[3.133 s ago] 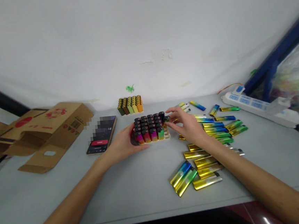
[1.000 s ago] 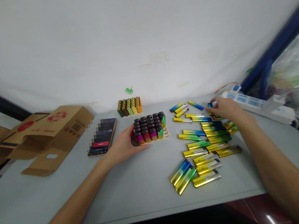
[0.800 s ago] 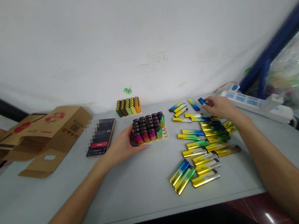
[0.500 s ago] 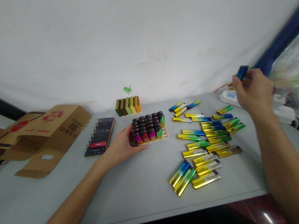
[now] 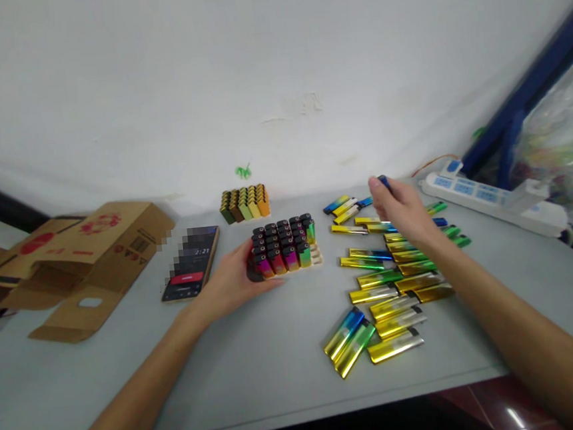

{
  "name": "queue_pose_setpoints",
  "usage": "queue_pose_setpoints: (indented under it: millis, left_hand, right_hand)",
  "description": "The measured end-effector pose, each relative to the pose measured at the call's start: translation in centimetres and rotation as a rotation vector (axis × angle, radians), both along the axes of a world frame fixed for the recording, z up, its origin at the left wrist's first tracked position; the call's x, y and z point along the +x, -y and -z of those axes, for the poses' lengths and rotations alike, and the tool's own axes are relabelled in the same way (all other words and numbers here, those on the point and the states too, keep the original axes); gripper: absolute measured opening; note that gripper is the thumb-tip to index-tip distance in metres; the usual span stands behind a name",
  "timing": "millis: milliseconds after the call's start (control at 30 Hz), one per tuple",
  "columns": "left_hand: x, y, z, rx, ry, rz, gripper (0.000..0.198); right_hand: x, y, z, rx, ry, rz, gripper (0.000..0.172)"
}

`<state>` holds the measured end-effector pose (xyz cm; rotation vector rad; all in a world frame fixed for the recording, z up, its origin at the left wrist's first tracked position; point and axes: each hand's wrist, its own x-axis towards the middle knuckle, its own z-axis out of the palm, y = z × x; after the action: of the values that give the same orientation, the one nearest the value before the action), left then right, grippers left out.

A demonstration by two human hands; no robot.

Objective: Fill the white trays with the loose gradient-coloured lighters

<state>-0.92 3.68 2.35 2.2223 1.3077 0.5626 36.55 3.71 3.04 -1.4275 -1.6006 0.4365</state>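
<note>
My left hand (image 5: 229, 279) grips the left side of a white lighter tray (image 5: 317, 256), its fingers partly hidden behind. Upright lighters (image 5: 290, 257) with black tops and pink, red, purple and green bodies fill most of the tray; bare slots show at its right end. Above the table to the right, my right hand (image 5: 400, 206) is closed around a lighter (image 5: 384, 182) whose blue end pokes out; the rest is covered by the fingers. Below and around that hand lie many loose metallic lighters (image 5: 395, 323), yellow shading into silver, green or blue.
A second block of upright gold-topped lighters (image 5: 245, 204) stands near the wall. To the left are a phone (image 5: 190, 263) and an opened cardboard box (image 5: 114, 257). A white power strip (image 5: 496, 200) runs along the back right, beside a blue frame (image 5: 514, 128) and clear plastic.
My right hand has moved left and down from above the power strip towards the tray, still with the blue-ended lighter. My left hand and the tray stay in place.
</note>
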Motion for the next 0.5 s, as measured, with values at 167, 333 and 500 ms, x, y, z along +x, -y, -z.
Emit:
queue_pose_setpoints:
  millis: [167, 333, 500]
  left_hand:
    - [0.0, 0.0, 0.1, -0.010, 0.028, 0.004, 0.069]
    - [-0.1, -0.1, 0.3, -0.029, 0.035, 0.002, 0.072]
    - [0.0, 0.0, 0.1, -0.025, 0.028, -0.002, 0.071]
  right_hand:
    - [-4.6, 2.0, -0.1, -0.111, -0.136, -0.078, 0.064]
    - [-6.0, 2.2, 0.7, -0.162, -0.130, -0.063, 0.051]
    - [-6.8, 2.4, 1.2, -0.128, -0.061, -0.047, 0.045]
